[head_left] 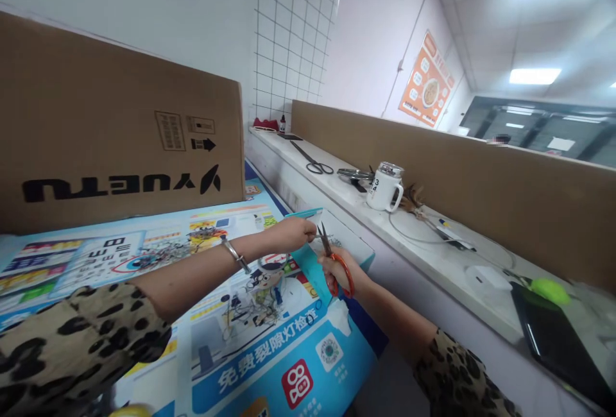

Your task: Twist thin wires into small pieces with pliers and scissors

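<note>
My right hand [342, 271] is closed round the orange handles of a pair of scissors [332, 260], blades pointing up and away. My left hand [291, 232], a metal bangle on its wrist, is pinched shut just left of the blade tips; what it holds is too small to make out. Both hands hover over a blue printed poster [250, 346] that covers the table, near a teal sheet [317, 263] at its far edge. Small tangles of wire [250, 305] lie on the poster below my left arm.
A big cardboard box [120, 128] stands at the back left. On the white ledge [433, 256] to the right lie black scissors [312, 161], a white mug [385, 187], cables, a black tablet [553, 340] and a green ball [548, 290]. A brown partition [481, 173] runs behind it.
</note>
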Tool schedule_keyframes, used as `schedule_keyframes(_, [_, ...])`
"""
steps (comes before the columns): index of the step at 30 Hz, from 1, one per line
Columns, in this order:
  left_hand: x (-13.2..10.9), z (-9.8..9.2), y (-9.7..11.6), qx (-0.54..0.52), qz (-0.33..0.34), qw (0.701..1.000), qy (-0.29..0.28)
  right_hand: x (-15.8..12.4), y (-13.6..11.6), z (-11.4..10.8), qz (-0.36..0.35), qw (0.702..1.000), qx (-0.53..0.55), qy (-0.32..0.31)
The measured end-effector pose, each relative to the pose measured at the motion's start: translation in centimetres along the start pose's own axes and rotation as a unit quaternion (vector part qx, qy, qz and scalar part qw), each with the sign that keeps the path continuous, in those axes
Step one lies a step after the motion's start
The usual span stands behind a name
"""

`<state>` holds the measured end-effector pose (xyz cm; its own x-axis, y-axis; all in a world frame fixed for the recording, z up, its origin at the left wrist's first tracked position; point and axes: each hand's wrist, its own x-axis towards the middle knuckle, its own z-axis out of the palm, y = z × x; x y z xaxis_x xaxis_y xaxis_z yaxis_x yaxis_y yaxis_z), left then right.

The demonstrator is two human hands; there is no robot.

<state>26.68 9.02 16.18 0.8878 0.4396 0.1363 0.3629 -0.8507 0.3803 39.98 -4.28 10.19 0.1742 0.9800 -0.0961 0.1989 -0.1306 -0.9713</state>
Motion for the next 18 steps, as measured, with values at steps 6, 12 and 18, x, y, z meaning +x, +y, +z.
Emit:
schedule_keyframes(6, [1.2,0.9,-0.4,-0.080,-0.004,0.996,-0.041,-0.1,0.3,-0.7,0.005,0.998,0.057,-0.003])
schedule_keyframes(12, [1.7,0.7,0.1,-0.117,0.004,0.992,-0.046,0.4,0.7,-1.4,0.002,0.996,0.085,-0.010])
schedule_keyframes(18, [2.0,0.6,0.9,-0.136,0.032,0.988,-0.067,0.4,-0.7,-2.3,0.071,0.992,0.090,-0.050])
